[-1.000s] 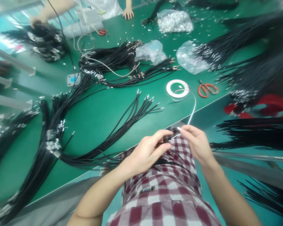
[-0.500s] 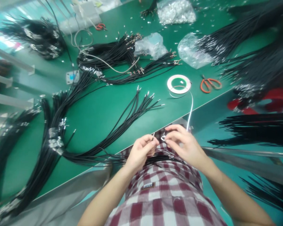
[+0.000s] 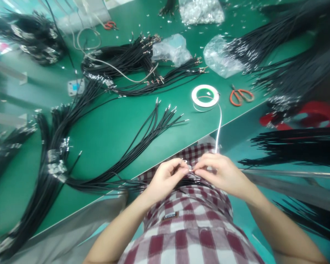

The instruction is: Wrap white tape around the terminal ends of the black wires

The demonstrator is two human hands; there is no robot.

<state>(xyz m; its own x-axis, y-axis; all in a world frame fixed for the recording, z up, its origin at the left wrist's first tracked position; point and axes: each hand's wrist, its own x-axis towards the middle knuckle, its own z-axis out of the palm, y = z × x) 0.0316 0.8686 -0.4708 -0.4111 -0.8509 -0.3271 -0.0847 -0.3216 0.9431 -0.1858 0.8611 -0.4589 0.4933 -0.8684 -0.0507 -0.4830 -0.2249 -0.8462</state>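
Observation:
My left hand is closed in a pinch on a thin black cable, whose pale tip pokes up above the fingers. Facing it, almost fingertip to fingertip, my right hand pinches the end of a narrow white strip; the fingers hide most of that end. The white strip runs down from a white roll on the table and passes behind my right hand. Below both hands, a bundle of black cables reaches across the table edge onto my lap.
Orange-handled scissors lie right of the roll. Black cable bundles and clear plastic bags cover the back of the green table. More cables hang at the right, near a metal rail. Another red-handled tool lies far back.
My two hands have come together, fingertips nearly meeting. The right fingers, earlier spread around a small white loop, have closed into a pinch. The view has shifted slightly.

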